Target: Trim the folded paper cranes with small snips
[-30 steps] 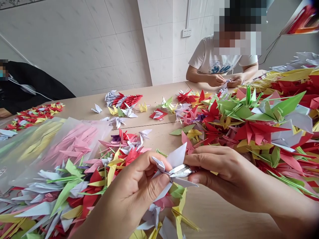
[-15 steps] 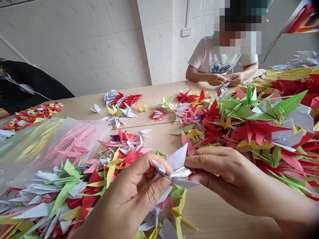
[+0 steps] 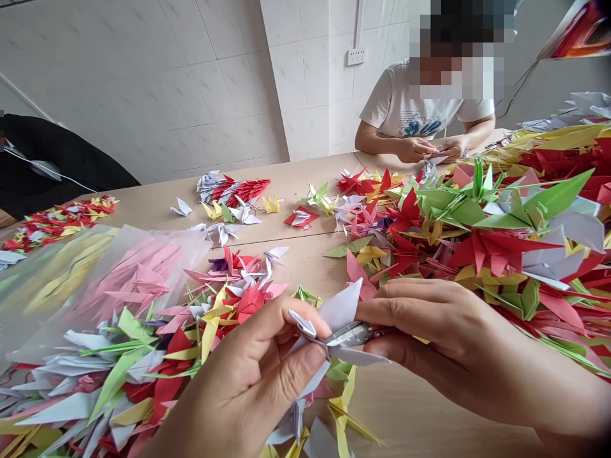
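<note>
My left hand [image 3: 267, 369] pinches a white origami crane [image 3: 340, 306] between thumb and forefinger. The crane's wings are spread, and its folded tip [image 3: 302, 322] bends over near my forefinger. Opposite it, my right hand [image 3: 429, 337] is closed around a small, shiny grey metal tool [image 3: 357, 333]. This tool's narrow end points left and reaches in between the wings, up against the crane's middle. Its rear part is hidden by my fingers, so its exact kind cannot be made out.
Loose coloured paper cranes [image 3: 128, 362] pile up at the left, beside clear bags [image 3: 191, 245] of folded paper. A larger heap [image 3: 501, 251] covers the right side. Across the table [image 3: 157, 210], a co-worker [image 3: 420, 121] handles white paper; another person's dark sleeve [image 3: 62, 159] shows far left.
The metal tool has turned slightly between the wings, and its bright face now looks darker. Both hands keep their grip in nearly the same place. The view has shifted slightly.
</note>
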{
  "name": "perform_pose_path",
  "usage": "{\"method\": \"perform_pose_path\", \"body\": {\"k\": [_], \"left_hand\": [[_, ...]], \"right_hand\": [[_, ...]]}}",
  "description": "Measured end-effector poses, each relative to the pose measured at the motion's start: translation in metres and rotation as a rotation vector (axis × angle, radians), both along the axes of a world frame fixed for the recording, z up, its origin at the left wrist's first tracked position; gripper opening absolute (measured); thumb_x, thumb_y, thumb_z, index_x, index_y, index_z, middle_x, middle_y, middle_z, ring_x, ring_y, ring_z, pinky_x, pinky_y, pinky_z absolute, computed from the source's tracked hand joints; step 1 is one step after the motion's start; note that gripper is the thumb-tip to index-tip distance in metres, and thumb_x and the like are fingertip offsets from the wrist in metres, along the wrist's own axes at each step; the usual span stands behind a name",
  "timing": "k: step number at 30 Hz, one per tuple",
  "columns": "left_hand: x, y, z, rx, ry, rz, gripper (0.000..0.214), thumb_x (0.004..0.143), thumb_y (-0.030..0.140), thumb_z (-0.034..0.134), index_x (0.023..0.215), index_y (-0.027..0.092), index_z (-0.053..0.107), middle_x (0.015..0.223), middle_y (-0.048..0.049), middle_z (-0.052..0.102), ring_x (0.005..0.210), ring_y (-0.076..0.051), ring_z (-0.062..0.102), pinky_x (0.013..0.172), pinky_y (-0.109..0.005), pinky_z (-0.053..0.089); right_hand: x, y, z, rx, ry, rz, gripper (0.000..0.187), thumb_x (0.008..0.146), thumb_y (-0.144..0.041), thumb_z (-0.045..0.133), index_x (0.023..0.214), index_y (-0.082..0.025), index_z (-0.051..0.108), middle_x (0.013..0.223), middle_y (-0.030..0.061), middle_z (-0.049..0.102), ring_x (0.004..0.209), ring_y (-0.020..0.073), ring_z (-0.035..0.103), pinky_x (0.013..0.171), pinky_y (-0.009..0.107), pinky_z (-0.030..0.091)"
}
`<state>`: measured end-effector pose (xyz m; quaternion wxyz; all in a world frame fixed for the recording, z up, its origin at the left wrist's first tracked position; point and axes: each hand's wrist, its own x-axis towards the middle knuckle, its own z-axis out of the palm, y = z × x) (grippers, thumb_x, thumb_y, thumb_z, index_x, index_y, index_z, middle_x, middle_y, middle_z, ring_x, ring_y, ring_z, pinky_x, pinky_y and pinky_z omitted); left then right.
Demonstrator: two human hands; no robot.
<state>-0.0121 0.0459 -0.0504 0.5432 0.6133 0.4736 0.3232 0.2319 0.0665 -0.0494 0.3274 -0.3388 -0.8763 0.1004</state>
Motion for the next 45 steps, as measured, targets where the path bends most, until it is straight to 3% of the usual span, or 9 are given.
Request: {"method": "perform_pose_path", "body": {"k": [4, 8, 16, 24, 29, 45], "left_hand": [[0.0024, -0.0002, 0.0054, -0.013, 0.024, 0.03, 0.013, 0.092, 0.043, 0.068, 0.096, 0.031, 0.068, 0.085, 0.0021, 0.063, 0.077, -0.013, 0.063, 0.069, -0.012, 0.053], [0.0023, 0.0018, 0.0095, -0.096, -0.004, -0.056, 0.008, 0.096, 0.041, 0.063, 0.095, 0.033, 0.064, 0.084, 0.0055, 0.06, 0.078, -0.009, 0.061, 0.07, -0.009, 0.05], [0.0, 0.0019, 0.0053, -0.161, -0.046, -0.074, 0.008, 0.097, 0.042, 0.062, 0.098, 0.035, 0.06, 0.084, 0.0065, 0.057, 0.073, -0.009, 0.058, 0.068, -0.011, 0.052], [0.0037, 0.0073, 0.0102, -0.037, -0.054, -0.123, 0.006, 0.099, 0.038, 0.06, 0.096, 0.034, 0.062, 0.083, 0.0078, 0.063, 0.075, -0.007, 0.06, 0.066, -0.007, 0.049], [0.0029, 0.0064, 0.0091, -0.067, -0.046, -0.131, 0.006, 0.1, 0.039, 0.058, 0.098, 0.035, 0.061, 0.084, 0.0078, 0.061, 0.073, -0.007, 0.058, 0.066, -0.009, 0.049], [0.0026, 0.0062, 0.0092, -0.058, -0.014, -0.123, 0.007, 0.101, 0.039, 0.055, 0.098, 0.034, 0.059, 0.084, 0.0072, 0.056, 0.07, -0.008, 0.051, 0.063, -0.01, 0.046]], "right_hand": [[0.0005, -0.001, 0.0028, -0.034, -0.003, 0.031, 0.026, 0.105, -0.032, 0.046, 0.1, -0.019, 0.068, 0.092, 0.0106, 0.076, 0.078, 0.0195, 0.073, 0.061, 0.026, 0.054], [0.0016, -0.0029, 0.0031, -0.081, 0.01, 0.045, 0.02, 0.104, -0.028, 0.051, 0.097, -0.018, 0.067, 0.092, 0.0101, 0.075, 0.078, 0.0193, 0.072, 0.064, 0.026, 0.053], [0.0005, -0.0019, 0.0005, -0.029, 0.005, 0.028, 0.019, 0.103, -0.026, 0.051, 0.097, -0.018, 0.066, 0.093, 0.0104, 0.074, 0.078, 0.019, 0.071, 0.062, 0.025, 0.051], [0.0009, -0.0009, 0.0004, -0.025, 0.053, 0.048, 0.014, 0.104, -0.025, 0.052, 0.107, -0.02, 0.064, 0.085, 0.0043, 0.072, 0.069, 0.015, 0.068, 0.062, 0.023, 0.049], [0.0033, -0.0027, 0.0019, -0.017, -0.005, 0.031, 0.017, 0.104, -0.03, 0.05, 0.101, -0.02, 0.064, 0.094, 0.0084, 0.075, 0.079, 0.0179, 0.071, 0.063, 0.024, 0.05], [0.0004, -0.0064, 0.0019, 0.079, -0.031, 0.012, 0.02, 0.104, -0.024, 0.049, 0.096, -0.017, 0.065, 0.094, 0.0124, 0.075, 0.077, 0.019, 0.072, 0.059, 0.024, 0.05]]}}
